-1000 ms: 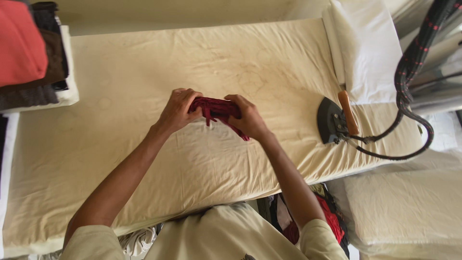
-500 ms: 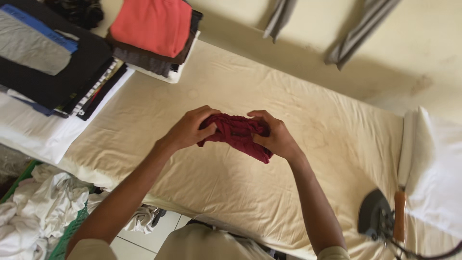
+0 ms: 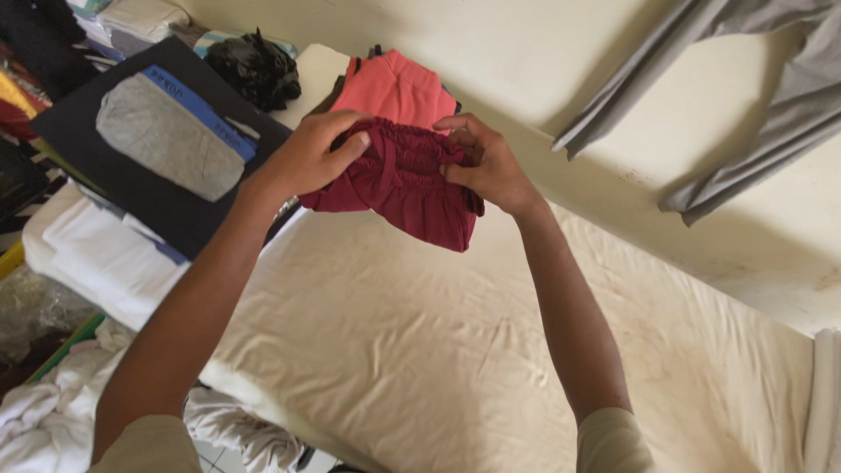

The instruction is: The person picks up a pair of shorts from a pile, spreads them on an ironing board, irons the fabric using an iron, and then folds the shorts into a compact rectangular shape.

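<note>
Both hands hold a folded maroon garment (image 3: 403, 184) with a gathered elastic waistband up in the air, above the far left end of the cream-covered ironing table (image 3: 491, 350). The left hand (image 3: 307, 158) is closed on the garment's left edge, its thumb lying across the front of the cloth and its fingers tucked behind. The right hand (image 3: 486, 162) is closed on the right part of the waistband, its fingertips pinching the gathered fabric from the front. The garment sits between the two hands, and its lower folded part hangs free below them, clear of the table's cover.

Just behind the garment, and partly hidden by it, lies a folded coral-pink garment (image 3: 394, 88) on top of a small pile. Left of that sits a crumpled black plastic bag (image 3: 254, 70). Further left, a folded grey pair of briefs with a blue waistband (image 3: 171, 131) rests on a dark folded cloth (image 3: 131, 175), with folded white cloth (image 3: 105, 254) under and beside it. Loose white laundry (image 3: 53, 412) is heaped low at the left edge, below the table. Grey clothes (image 3: 745, 114) hang against the pale wall (image 3: 526, 52) at upper right, well apart from the hands.
</note>
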